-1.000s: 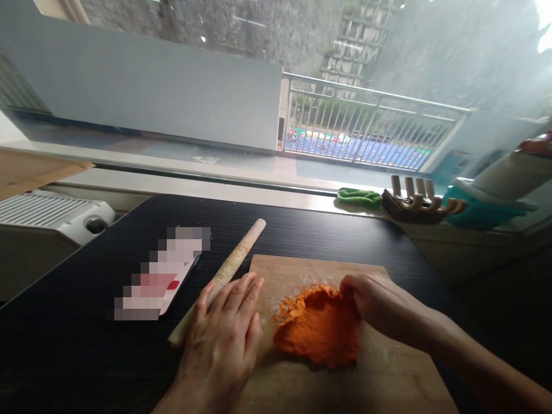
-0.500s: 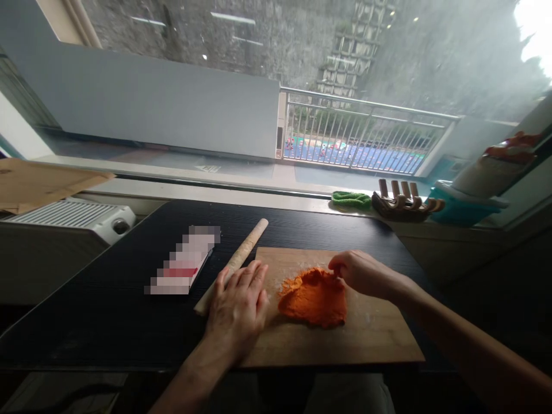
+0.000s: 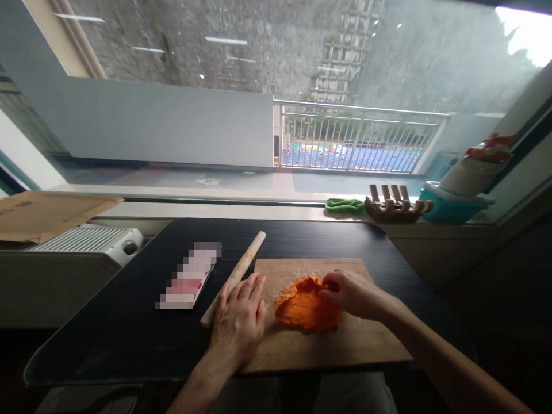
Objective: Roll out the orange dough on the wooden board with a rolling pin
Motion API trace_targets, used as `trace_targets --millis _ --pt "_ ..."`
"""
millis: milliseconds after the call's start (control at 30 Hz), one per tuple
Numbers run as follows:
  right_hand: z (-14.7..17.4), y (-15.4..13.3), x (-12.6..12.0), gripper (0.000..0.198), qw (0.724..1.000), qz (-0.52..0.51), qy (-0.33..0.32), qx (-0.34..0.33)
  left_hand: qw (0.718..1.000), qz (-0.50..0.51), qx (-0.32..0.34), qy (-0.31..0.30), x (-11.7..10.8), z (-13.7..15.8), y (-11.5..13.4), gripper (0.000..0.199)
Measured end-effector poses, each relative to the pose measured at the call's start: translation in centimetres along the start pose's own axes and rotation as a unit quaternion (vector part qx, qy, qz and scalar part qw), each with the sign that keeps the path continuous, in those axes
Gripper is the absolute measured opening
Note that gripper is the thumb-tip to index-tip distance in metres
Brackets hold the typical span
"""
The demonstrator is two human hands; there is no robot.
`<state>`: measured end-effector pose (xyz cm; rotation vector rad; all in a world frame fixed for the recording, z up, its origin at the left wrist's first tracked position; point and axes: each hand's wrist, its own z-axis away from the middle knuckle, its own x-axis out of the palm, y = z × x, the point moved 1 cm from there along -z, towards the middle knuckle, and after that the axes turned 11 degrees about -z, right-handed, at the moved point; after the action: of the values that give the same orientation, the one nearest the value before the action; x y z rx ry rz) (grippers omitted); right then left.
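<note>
A flat, ragged-edged piece of orange dough (image 3: 307, 307) lies on the wooden board (image 3: 332, 352), with pale flour smears around it. At its upper right edge my right hand (image 3: 351, 292) is closed, thumb and fingers pinching the dough. My left hand (image 3: 241, 307) lies flat with fingers stretched out, palm down at the board's left edge. Its fingertips are at a wooden rolling pin (image 3: 246, 259), which lies slanted on the black table beside the board. The palm hides part of the pin's lower half.
Left of the rolling pin, a blurred-out flat object (image 3: 190, 279) lies on the black table (image 3: 129, 316). Along the windowsill stand a green cloth (image 3: 345, 206), a dark rack with wooden pieces (image 3: 394, 207) and a teal tub (image 3: 452, 204). Cardboard (image 3: 52, 213) rests above a radiator (image 3: 95, 244).
My right hand has shifted slightly left over the dough, and the dough's right edge sits further in. My left hand stays beside the pin. The camera view has tilted a little.
</note>
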<state>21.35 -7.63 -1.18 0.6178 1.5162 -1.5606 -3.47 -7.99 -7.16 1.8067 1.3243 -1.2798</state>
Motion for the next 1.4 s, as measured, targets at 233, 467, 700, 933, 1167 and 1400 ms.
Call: trace_targets --millis 233,467,700,933,1167,1400 --pt "-0.3 0.2 1.3 0.022 1.000 -0.022 0.011 0.017 0.999 -0.005 0.024 0.047 0.8 0.5 -0.9 0.046" --pt "-2.1 -0.5 -2.7 0.031 1.000 -0.022 -0.001 0.011 0.993 -0.017 0.038 0.111 1.5 0.8 -1.9 0.049" --pt "-3.6 -0.8 1.0 0.024 1.000 -0.015 -0.016 -0.004 0.988 -0.002 0.119 0.101 1.4 0.3 -1.2 0.052" --pt "-2.6 -1.0 3.6 0.026 1.000 0.003 0.000 0.019 0.995 -0.017 0.078 0.067 2.0 0.2 -0.6 0.051" --pt "-2.2 -2.0 0.3 0.029 0.999 -0.011 -0.032 -0.019 0.997 0.005 0.063 0.051 1.9 0.3 -0.5 0.051" --pt "-4.1 -3.0 0.9 0.029 0.997 -0.007 -0.060 -0.046 0.997 0.014 0.060 0.047 1.8 0.3 -0.3 0.050"
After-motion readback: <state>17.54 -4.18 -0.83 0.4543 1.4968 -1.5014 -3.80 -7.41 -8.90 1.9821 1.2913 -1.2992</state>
